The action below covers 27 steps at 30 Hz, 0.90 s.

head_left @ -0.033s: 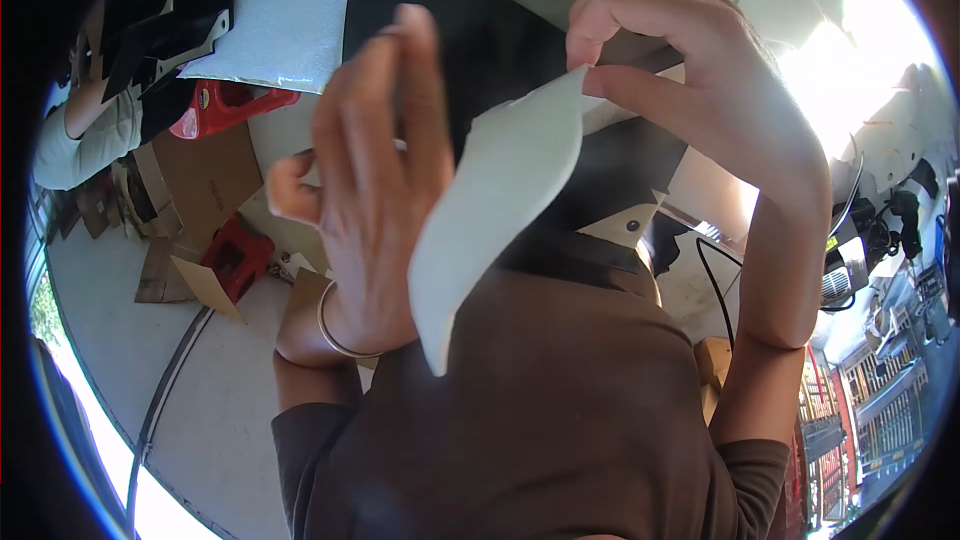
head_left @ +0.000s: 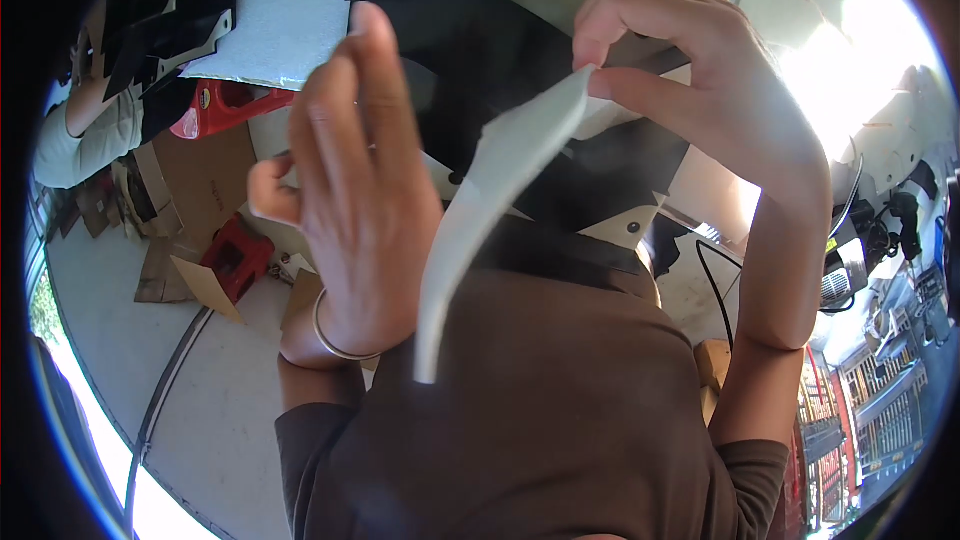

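Observation:
A thin white curved strip (head_left: 470, 215), like backing paper or film, hangs down in front of my body. Its upper end is pinched between the thumb and fingers of my right hand (head_left: 690, 50); the lower end is free. My left hand (head_left: 355, 170) is raised beside the strip, most fingers stretched up and one bent outward, with nothing seen in it. The strip passes close to its edge; whether they touch I cannot tell. Beneath both hands lies a black sheet-like piece (head_left: 480, 50), and nearer my body a cream corner with a hole (head_left: 630, 227) shows.
A white foam-like sheet (head_left: 290, 15) lies at upper left, beside black pieces with cream tabs (head_left: 215, 35). Another person's arm (head_left: 95, 110) reaches in there. Red containers (head_left: 237, 258) and cardboard (head_left: 205, 175) are below. Cables and tools (head_left: 900, 220) stand at right.
The white strip has swung and turned more edge-on, so it looks narrower. My left hand has shifted slightly left. My right hand keeps its pinch, almost in place.

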Each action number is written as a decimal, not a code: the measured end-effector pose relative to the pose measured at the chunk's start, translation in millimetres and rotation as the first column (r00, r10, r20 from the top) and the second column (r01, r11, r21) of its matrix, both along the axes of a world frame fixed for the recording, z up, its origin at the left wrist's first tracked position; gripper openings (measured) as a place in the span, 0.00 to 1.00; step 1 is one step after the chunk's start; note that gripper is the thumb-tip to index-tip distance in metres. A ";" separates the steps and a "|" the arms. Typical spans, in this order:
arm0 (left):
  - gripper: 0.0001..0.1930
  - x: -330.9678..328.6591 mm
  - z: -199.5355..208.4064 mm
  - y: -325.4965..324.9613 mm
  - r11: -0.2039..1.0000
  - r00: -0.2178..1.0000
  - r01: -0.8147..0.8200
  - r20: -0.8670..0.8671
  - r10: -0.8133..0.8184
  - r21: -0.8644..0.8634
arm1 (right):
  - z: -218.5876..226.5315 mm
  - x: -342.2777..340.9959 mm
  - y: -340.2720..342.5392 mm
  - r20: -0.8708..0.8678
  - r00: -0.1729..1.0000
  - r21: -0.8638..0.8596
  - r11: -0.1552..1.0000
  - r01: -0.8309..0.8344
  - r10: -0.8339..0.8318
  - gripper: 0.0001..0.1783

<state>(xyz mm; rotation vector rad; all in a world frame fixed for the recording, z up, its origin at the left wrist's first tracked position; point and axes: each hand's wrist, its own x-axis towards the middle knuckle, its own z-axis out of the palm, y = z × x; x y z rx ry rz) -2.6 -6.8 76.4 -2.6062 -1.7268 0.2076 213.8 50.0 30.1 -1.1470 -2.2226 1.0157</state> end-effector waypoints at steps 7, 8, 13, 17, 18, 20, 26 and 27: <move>0.24 -28.3 -15.9 -8.7 0.980 0.810 0.146 0.553 -0.196 0.132 | -3.3 27.0 -6.2 -0.124 0.984 -0.087 0.987 -0.136 0.125 0.09; 0.21 -30.1 -17.9 -10.6 0.977 0.795 0.143 0.569 -0.209 0.159 | -1.9 26.7 -7.7 -0.134 0.983 -0.116 0.983 -0.145 0.129 0.08; 0.20 -31.9 -10.9 -2.1 0.984 0.632 0.097 0.755 -0.174 0.146 | 5.3 22.2 -6.8 -0.081 0.990 -0.148 0.980 -0.130 0.119 0.07; 0.13 -36.7 -10.5 18.6 0.973 0.617 0.086 0.755 -0.220 0.213 | 10.9 4.0 -8.9 0.060 0.998 -0.108 0.994 0.033 -0.026 0.07; 0.13 -41.0 -18.3 24.6 0.981 0.621 0.010 0.768 -0.160 0.196 | 9.6 0.9 -10.0 0.053 0.994 -0.060 0.994 0.095 -0.091 0.07; 0.12 -48.3 -21.7 28.7 0.984 0.614 -0.061 0.784 -0.093 0.165 | 7.3 -2.3 -7.5 0.083 0.993 -0.027 0.996 0.090 -0.088 0.07; 0.13 -50.5 -14.3 37.9 0.977 0.599 -0.103 0.773 0.209 -0.185 | 1.3 1.8 -4.8 0.084 0.992 0.096 0.992 0.084 -0.092 0.05; 0.13 -49.5 -11.6 36.7 0.977 0.595 -0.092 0.777 0.207 -0.190 | 2.4 5.1 -6.9 0.066 0.994 0.048 0.996 0.081 -0.084 0.08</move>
